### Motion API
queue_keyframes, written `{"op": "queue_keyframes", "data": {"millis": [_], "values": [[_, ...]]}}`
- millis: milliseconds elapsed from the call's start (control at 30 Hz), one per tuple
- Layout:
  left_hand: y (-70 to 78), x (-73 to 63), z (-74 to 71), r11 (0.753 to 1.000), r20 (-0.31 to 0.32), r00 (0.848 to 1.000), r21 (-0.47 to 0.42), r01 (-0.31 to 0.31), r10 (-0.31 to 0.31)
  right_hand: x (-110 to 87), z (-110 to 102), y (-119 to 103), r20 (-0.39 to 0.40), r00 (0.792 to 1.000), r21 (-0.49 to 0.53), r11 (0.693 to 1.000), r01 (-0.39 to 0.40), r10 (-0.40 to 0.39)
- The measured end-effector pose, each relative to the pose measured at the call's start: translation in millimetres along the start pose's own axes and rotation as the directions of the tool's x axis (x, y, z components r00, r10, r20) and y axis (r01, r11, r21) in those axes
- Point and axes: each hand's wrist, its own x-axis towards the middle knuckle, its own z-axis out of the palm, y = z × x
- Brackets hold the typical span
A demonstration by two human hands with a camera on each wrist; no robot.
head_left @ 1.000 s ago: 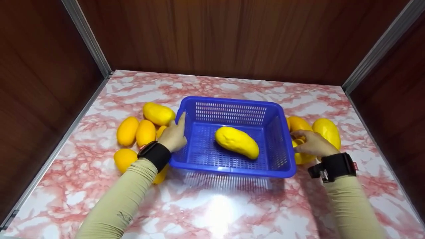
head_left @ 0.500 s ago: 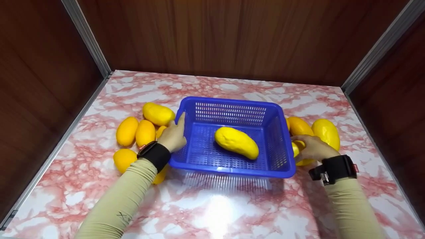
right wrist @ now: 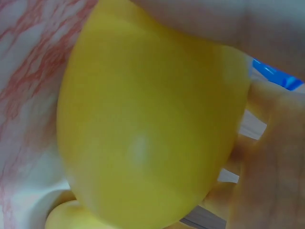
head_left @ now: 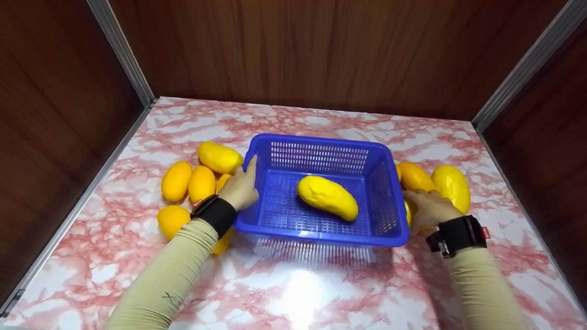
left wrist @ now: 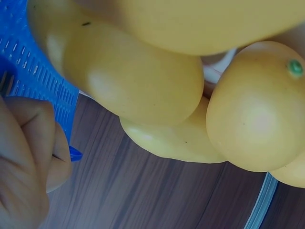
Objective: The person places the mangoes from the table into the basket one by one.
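A blue plastic basket (head_left: 321, 236) stands in the middle of the table in the head view, with one long, lumpy yellow mango (head_left: 328, 197) lying inside. My left hand (head_left: 239, 189) grips the basket's left rim, its index finger lying along the edge and the other fingers curled. Close outside the right wall, my right hand (head_left: 433, 210) holds a yellow mango (right wrist: 147, 124) between thumb and fingers; the hand hides most of it in the head view. The right wrist view shows this fruit large, fingers along one side, just over the tabletop.
Several mangoes (head_left: 176, 181) lie left of the basket, some partly under my left forearm. To the right, an orange mango (head_left: 415, 176) and a yellow mango (head_left: 451, 188) lie beyond my right hand. Brown wood panels (head_left: 321, 55) enclose the pink marbled table (head_left: 257, 293).
My right hand has shifted slightly down and closed around the mango beside the basket, covering more of it. The left hand and the basket stay in place.
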Motion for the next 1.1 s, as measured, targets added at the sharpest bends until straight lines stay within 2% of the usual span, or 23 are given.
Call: {"op": "queue_keyframes", "data": {"millis": [267, 500, 733, 1100], "values": [[0.0, -0.5, -1.3, 1.0, 0.004, 1.0, 0.001, -0.005, 0.005, -1.6, 3.4, -0.4, -0.047, 0.999, -0.076, 0.997, 0.023, -0.027], [0.6, -0.5, -1.5, 1.0, 0.008, 1.0, 0.007, 0.003, -0.003, -1.3, 1.3, 4.3, -0.039, 0.999, -0.119, 0.993, -0.024, 0.019], [0.6, -1.0, -1.3, 1.0, 0.005, 1.0, 0.009, 0.011, -0.011, -4.3, -10.8, 8.2, -0.003, 0.997, -0.082, 0.994, -0.079, 0.079], [0.6, -1.1, -0.5, 1.0, -0.007, 1.0, 0.021, 0.006, -0.005, -10.7, -30.3, 12.6, -0.053, 0.993, -0.053, 0.993, -0.107, 0.104]]}}
